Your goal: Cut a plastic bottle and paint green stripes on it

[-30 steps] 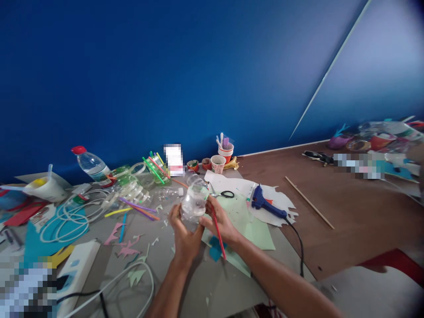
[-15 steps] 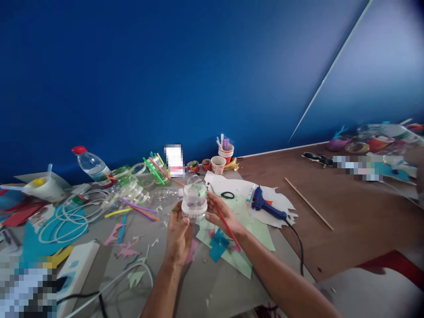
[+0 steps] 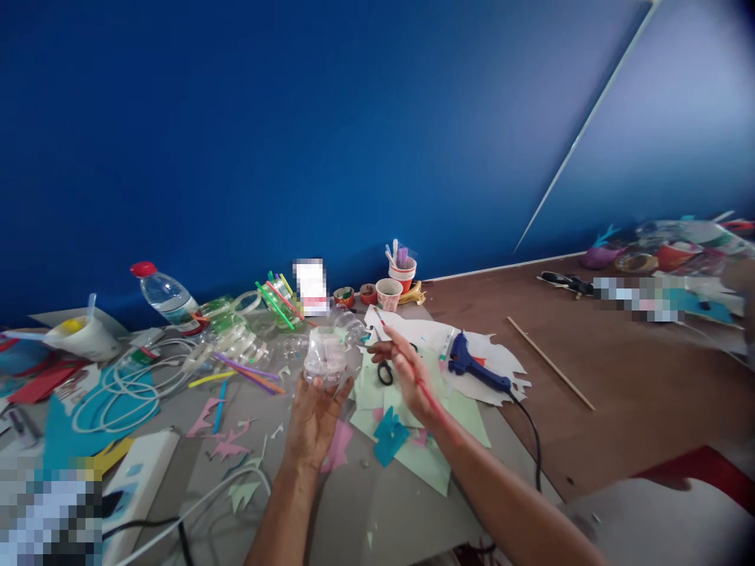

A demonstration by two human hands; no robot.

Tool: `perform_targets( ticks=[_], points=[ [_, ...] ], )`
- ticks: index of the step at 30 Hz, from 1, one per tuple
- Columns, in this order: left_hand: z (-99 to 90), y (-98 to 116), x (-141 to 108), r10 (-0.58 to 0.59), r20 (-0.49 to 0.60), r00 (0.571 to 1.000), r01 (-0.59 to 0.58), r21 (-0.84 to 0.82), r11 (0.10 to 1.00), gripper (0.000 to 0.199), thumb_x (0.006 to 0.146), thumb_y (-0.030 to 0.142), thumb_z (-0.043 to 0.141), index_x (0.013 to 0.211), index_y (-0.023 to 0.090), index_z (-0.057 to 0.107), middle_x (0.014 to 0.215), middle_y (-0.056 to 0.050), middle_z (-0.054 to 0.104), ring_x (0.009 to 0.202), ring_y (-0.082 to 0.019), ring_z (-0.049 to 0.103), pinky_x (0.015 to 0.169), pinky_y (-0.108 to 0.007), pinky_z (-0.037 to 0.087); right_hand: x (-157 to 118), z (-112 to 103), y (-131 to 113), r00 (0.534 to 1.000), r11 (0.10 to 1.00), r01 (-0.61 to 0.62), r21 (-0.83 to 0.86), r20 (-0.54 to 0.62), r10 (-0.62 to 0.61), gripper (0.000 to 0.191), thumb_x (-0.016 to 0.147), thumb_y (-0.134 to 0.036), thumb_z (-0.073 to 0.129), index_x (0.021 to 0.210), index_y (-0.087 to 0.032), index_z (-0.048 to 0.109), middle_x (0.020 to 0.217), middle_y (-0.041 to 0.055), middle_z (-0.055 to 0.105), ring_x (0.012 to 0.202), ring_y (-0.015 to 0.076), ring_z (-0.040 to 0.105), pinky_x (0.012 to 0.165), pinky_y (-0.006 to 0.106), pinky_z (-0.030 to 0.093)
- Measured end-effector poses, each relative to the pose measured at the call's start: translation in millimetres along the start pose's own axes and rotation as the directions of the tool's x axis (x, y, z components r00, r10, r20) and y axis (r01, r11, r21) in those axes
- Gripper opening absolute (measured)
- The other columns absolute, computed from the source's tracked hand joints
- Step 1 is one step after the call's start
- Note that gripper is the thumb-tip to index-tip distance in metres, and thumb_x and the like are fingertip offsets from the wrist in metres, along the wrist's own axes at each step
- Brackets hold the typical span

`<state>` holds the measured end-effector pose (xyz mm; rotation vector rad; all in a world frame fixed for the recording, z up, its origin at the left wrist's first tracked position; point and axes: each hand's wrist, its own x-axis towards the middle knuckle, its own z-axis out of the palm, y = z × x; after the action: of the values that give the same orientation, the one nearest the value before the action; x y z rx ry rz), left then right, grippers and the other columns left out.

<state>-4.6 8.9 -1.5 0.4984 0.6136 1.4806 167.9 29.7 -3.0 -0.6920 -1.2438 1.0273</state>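
My left hand (image 3: 315, 413) is closed around the lower part of a clear plastic bottle piece (image 3: 326, 351), which stands upright above the table. To its right, apart from the bottle piece, my right hand (image 3: 406, 369) grips a thin red stick (image 3: 420, 383). The stick slants, its upper end pointing up and left and its lower end lying along my forearm; motion blurs it. Scissors with black handles (image 3: 385, 373) lie under the right hand on pale green paper (image 3: 465, 417). A teal paper cut-out (image 3: 390, 436) rests on that paper, nearer to me.
A blue glue gun (image 3: 475, 362) with a black cord lies on white paper at right, near a wooden stick (image 3: 550, 363). Paper cups (image 3: 389, 294) stand by the blue wall. At left are a red-capped bottle (image 3: 168, 297), a coiled white cable (image 3: 118, 393) and a power strip (image 3: 147, 479).
My right hand has left the bottle piece and moved up and right, turning the red stick with it. My left hand has shifted slightly left with the bottle piece.
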Motion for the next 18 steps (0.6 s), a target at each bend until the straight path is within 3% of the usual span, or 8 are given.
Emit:
perform_targets(
  ticks=[3, 6, 12, 18],
  points=[
    [-3.0, 0.7, 4.1, 0.029, -0.063, 0.998, -0.03, -0.017, 0.999, 0.032, 0.075, 0.028, 0.072, 0.106, 0.026, 0.064, 0.119, -0.004, 0.066, 0.107, -0.021, 0.064, 0.097, -0.04, 0.049, 3.1, -0.7, -0.7, 0.989, 0.992, 0.039, 0.123, -0.146, -0.021, 0.051, 0.092, -0.056, 0.038, 0.128, -0.024, 0.054, 0.086, 0.0051, 0.067, 0.07, 0.0182, 0.057, 0.07, 0.037, 0.046],
    [-2.3, 0.0, 6.4, -0.002, -0.113, 0.994, -0.007, -0.079, 0.997, 0.029, 0.077, 0.028, 0.07, 0.105, 0.021, 0.065, 0.114, -0.006, 0.068, 0.105, -0.021, 0.065, 0.095, -0.036, 0.05, 5.6, -0.1, -3.4, 0.976, 0.975, 0.048, 0.215, -0.219, 0.0, 0.048, 0.089, -0.057, 0.042, 0.112, -0.022, 0.066, 0.077, 0.0036, 0.062, 0.06, 0.0158, 0.053, 0.06, 0.033, 0.043],
    [-2.8, -0.8, 9.7, -0.142, -0.149, 0.979, 0.114, -0.181, 0.977, 0.023, 0.078, 0.033, 0.07, 0.093, 0.015, 0.069, 0.096, -0.009, 0.073, 0.097, -0.025, 0.068, 0.086, -0.036, 0.055, 5.8, -0.2, -11.7, 0.98, 0.96, -0.063, 0.273, -0.167, 0.111, 0.023, 0.078, -0.04, 0.062, 0.082, -0.019, 0.07, 0.065, 0.0038, 0.061, 0.058, 0.0155, 0.052, 0.051, 0.029, 0.038],
    [-4.0, -1.9, 10.3, -0.16, -0.123, 0.979, 0.136, -0.183, 0.974, 0.021, 0.08, 0.035, 0.067, 0.091, 0.017, 0.07, 0.092, -0.007, 0.074, 0.095, -0.026, 0.069, 0.084, -0.038, 0.056, 5.0, 1.6, -10.3, 0.975, 0.964, -0.135, 0.231, -0.14, 0.171, 0.014, 0.072, -0.031, 0.066, 0.078, -0.019, 0.07, 0.061, 0.001, 0.061, 0.053, 0.012, 0.048, 0.051, 0.027, 0.035]
  ],
)
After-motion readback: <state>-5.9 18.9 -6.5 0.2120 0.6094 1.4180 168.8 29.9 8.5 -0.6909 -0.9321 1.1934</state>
